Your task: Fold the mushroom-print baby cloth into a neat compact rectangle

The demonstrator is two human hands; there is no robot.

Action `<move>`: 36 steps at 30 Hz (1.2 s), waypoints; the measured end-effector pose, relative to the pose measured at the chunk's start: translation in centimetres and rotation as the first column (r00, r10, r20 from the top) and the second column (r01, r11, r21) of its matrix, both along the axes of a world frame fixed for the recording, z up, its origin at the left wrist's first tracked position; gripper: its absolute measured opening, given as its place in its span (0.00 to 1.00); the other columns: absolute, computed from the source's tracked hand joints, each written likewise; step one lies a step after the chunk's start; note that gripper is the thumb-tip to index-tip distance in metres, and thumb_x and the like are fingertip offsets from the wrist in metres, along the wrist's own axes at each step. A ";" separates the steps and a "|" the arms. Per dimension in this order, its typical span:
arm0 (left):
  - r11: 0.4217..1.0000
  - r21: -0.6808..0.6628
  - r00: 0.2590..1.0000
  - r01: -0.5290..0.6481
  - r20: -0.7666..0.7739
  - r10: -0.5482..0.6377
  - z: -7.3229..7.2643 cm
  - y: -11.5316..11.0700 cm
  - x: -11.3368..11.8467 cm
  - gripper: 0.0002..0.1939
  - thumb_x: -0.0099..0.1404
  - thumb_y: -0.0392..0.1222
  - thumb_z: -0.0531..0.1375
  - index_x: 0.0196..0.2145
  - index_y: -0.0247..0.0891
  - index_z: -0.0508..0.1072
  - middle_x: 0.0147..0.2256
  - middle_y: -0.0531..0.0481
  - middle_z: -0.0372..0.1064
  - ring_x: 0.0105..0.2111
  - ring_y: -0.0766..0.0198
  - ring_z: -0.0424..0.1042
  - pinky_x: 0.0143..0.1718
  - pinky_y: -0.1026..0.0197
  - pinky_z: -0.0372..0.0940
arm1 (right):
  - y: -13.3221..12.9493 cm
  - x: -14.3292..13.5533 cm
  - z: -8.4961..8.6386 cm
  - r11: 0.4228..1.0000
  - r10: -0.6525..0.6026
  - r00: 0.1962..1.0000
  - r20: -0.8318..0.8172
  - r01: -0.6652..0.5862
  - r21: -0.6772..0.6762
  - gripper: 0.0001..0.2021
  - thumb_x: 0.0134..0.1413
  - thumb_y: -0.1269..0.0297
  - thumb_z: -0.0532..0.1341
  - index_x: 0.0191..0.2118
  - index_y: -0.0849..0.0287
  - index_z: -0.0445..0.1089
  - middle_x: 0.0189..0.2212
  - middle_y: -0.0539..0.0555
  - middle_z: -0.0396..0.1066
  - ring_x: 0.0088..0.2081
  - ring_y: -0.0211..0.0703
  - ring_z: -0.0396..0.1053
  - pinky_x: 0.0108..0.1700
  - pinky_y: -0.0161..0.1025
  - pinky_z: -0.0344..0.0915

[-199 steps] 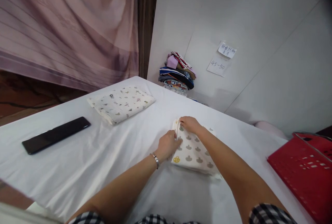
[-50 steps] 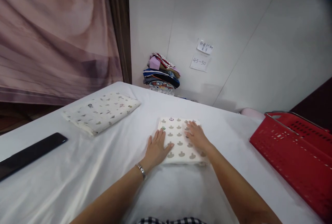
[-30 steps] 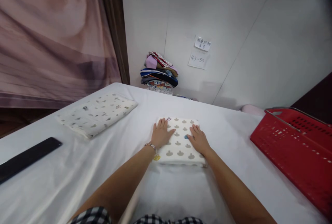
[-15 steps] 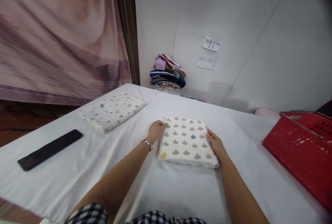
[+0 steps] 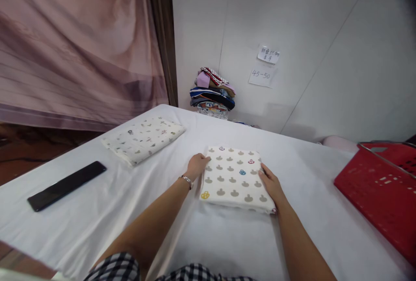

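In front of me a white cloth (image 5: 232,181), folded into a flat rectangle and printed with grey, yellow, blue and red mushroom shapes, lies on the white-covered table (image 5: 224,237). My left hand (image 5: 197,166), with a bracelet at the wrist, grips its left edge, thumb on top and the other fingers partly hidden. On the opposite edge, my right hand (image 5: 271,183) holds the cloth in the same way. A second folded cloth (image 5: 146,140), white with small printed figures, rests to the left, apart from both hands.
A dark phone-like slab (image 5: 66,185) lies at the table's left. On the right stands a red plastic basket (image 5: 377,190) with a metal handle. Behind the far edge is a stack of folded fabrics (image 5: 212,92), and paper notes (image 5: 261,75) hang on the wall.
The view has shifted slightly. Both hands stay at the sides of the mushroom-print cloth, and the right hand's fingers have moved a little along its edge.
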State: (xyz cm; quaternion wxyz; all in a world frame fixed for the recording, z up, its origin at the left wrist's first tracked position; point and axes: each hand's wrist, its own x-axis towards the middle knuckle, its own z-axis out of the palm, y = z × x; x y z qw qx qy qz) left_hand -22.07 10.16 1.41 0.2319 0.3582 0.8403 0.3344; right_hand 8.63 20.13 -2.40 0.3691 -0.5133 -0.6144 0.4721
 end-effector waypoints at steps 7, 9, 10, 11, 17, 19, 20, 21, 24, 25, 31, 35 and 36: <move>1.000 -0.010 0.999 0.027 -0.036 -0.027 1.1 1.9 0.3 0.19 0.58 0.58 0.55 0.27 0.38 0.70 0.32 0.46 0.74 0.33 0.58 0.72 0.29 0.63 0.57 | -0.3 -0.1 0.3 1.000 0.018 1.000 0.014 -0.018 0.000 0.29 0.47 0.51 0.62 0.56 0.52 0.64 0.55 0.52 0.64 0.56 0.50 0.61 0.58 0.46 0.58; 1.000 -0.014 0.997 0.017 -0.075 -0.018 1.2 2.6 0.3 0.18 0.59 0.56 0.54 0.28 0.38 0.70 0.33 0.44 0.74 0.35 0.57 0.72 0.31 0.62 0.58 | -0.3 0.0 0.2 0.999 0.028 0.999 0.016 -0.029 0.020 0.29 0.47 0.51 0.62 0.57 0.53 0.63 0.55 0.52 0.64 0.57 0.50 0.60 0.58 0.46 0.57; 1.000 -0.015 0.996 0.007 -0.090 -0.009 1.0 2.9 0.2 0.17 0.60 0.55 0.54 0.28 0.38 0.70 0.34 0.43 0.74 0.36 0.56 0.72 0.31 0.62 0.58 | -0.2 0.0 0.2 0.999 0.032 0.999 0.020 -0.033 0.032 0.29 0.47 0.51 0.61 0.56 0.53 0.64 0.55 0.52 0.64 0.57 0.50 0.60 0.58 0.46 0.57; 1.000 -0.017 0.995 -0.005 -0.099 0.003 0.9 3.1 0.1 0.16 0.61 0.53 0.53 0.29 0.37 0.70 0.35 0.42 0.74 0.37 0.56 0.71 0.32 0.62 0.58 | -0.2 0.0 0.1 0.999 0.034 0.999 0.026 -0.035 0.040 0.29 0.47 0.51 0.61 0.56 0.53 0.64 0.55 0.52 0.63 0.56 0.50 0.61 0.58 0.47 0.57; 0.999 -0.041 0.999 0.032 0.014 -0.031 0.5 3.4 -1.1 0.19 0.59 0.55 0.54 0.25 0.36 0.70 0.32 0.43 0.74 0.35 0.57 0.71 0.32 0.62 0.58 | 0.0 0.1 -0.2 0.998 0.044 0.999 0.031 -0.046 0.043 0.30 0.47 0.51 0.61 0.57 0.53 0.63 0.56 0.52 0.63 0.57 0.49 0.60 0.58 0.46 0.57; 0.997 -0.028 0.995 0.070 0.068 -0.068 0.8 2.9 -1.4 0.22 0.59 0.58 0.53 0.23 0.36 0.70 0.31 0.44 0.73 0.33 0.58 0.70 0.32 0.62 0.58 | 0.0 0.1 -0.2 0.998 0.043 0.998 0.043 -0.045 0.038 0.30 0.47 0.51 0.61 0.57 0.54 0.62 0.57 0.52 0.62 0.58 0.49 0.59 0.59 0.45 0.55; 0.996 -0.014 0.992 0.085 0.092 -0.083 0.9 2.5 -1.4 0.23 0.59 0.60 0.53 0.23 0.36 0.70 0.30 0.45 0.73 0.33 0.58 0.70 0.32 0.62 0.58 | 0.0 0.1 -0.1 0.998 0.041 0.998 0.050 -0.042 0.036 0.31 0.47 0.51 0.61 0.58 0.54 0.62 0.57 0.52 0.61 0.58 0.49 0.58 0.60 0.45 0.54; 0.995 -0.002 0.989 0.097 0.116 -0.096 1.0 2.0 -1.3 0.24 0.58 0.61 0.53 0.23 0.36 0.70 0.30 0.45 0.73 0.33 0.59 0.70 0.33 0.62 0.59 | 0.0 0.1 -0.1 0.999 0.040 0.998 0.057 -0.042 0.034 0.31 0.47 0.51 0.61 0.58 0.55 0.62 0.57 0.53 0.61 0.58 0.48 0.57 0.60 0.45 0.54; 0.991 0.029 0.973 0.134 0.186 -0.137 1.1 -0.1 -0.7 0.25 0.55 0.63 0.55 0.23 0.36 0.70 0.29 0.47 0.72 0.32 0.60 0.69 0.31 0.63 0.58 | -0.1 0.0 0.1 0.999 0.039 0.997 0.068 -0.041 0.030 0.31 0.48 0.51 0.61 0.58 0.56 0.61 0.58 0.54 0.60 0.59 0.49 0.57 0.60 0.45 0.54; 0.989 0.030 0.970 0.142 0.194 -0.146 1.0 -0.9 -0.3 0.25 0.53 0.64 0.56 0.23 0.36 0.70 0.27 0.48 0.72 0.31 0.61 0.68 0.30 0.63 0.58 | -0.1 0.0 0.2 0.999 0.038 0.997 0.071 -0.040 0.031 0.31 0.48 0.51 0.61 0.58 0.56 0.62 0.57 0.54 0.61 0.58 0.49 0.57 0.60 0.45 0.54; 0.986 -0.001 0.983 0.168 0.074 -0.168 0.8 -4.3 1.3 0.19 0.53 0.54 0.60 0.18 0.38 0.62 0.19 0.55 0.62 0.23 0.66 0.61 0.24 0.64 0.51 | -0.3 0.0 0.4 0.999 0.018 0.996 0.087 -0.023 0.049 0.30 0.46 0.51 0.62 0.57 0.53 0.63 0.57 0.52 0.61 0.59 0.50 0.57 0.60 0.46 0.53; 0.994 -0.011 0.993 0.104 0.055 -0.104 0.8 -5.0 1.5 0.18 0.57 0.52 0.57 0.17 0.38 0.61 0.19 0.54 0.62 0.23 0.66 0.62 0.24 0.64 0.52 | -0.3 0.0 0.2 0.999 0.018 0.994 0.108 -0.023 0.045 0.31 0.47 0.50 0.61 0.57 0.54 0.62 0.58 0.52 0.60 0.59 0.50 0.57 0.61 0.46 0.53; 0.995 -0.017 0.994 0.101 0.054 -0.100 0.9 -5.1 1.5 0.18 0.57 0.52 0.57 0.17 0.38 0.61 0.20 0.54 0.63 0.23 0.65 0.62 0.24 0.64 0.52 | -0.3 0.1 0.2 0.998 0.020 0.994 0.107 -0.025 0.049 0.31 0.47 0.50 0.61 0.57 0.53 0.62 0.58 0.52 0.60 0.59 0.50 0.57 0.61 0.46 0.53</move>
